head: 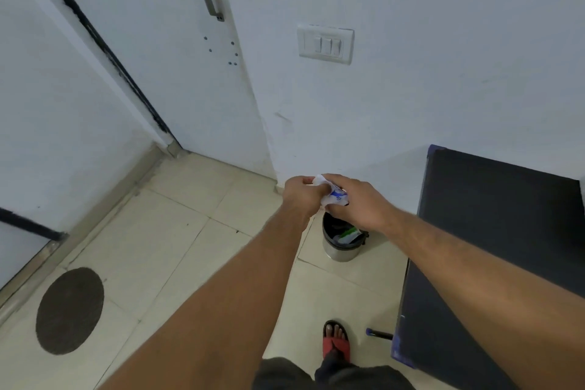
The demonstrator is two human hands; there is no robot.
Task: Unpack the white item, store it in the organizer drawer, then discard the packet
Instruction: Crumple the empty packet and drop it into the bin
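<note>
A crumpled white packet (pixel 330 191) with blue print is squeezed between both hands, out in front of me. My left hand (pixel 302 195) grips its left side with curled fingers. My right hand (pixel 357 199) closes over its right side. Both hands hover directly above a small steel waste bin (pixel 340 248) that stands on the tiled floor against the wall. The bin has a black liner, with green and white rubbish inside. The white item and the organizer drawer are out of view.
A dark table (pixel 493 247) fills the right side, close to the bin. A white door (pixel 164 51) with a metal handle stands at the back left. A round dark mat (pixel 69 310) lies on the floor at left. My sandalled foot (pixel 336 340) is below.
</note>
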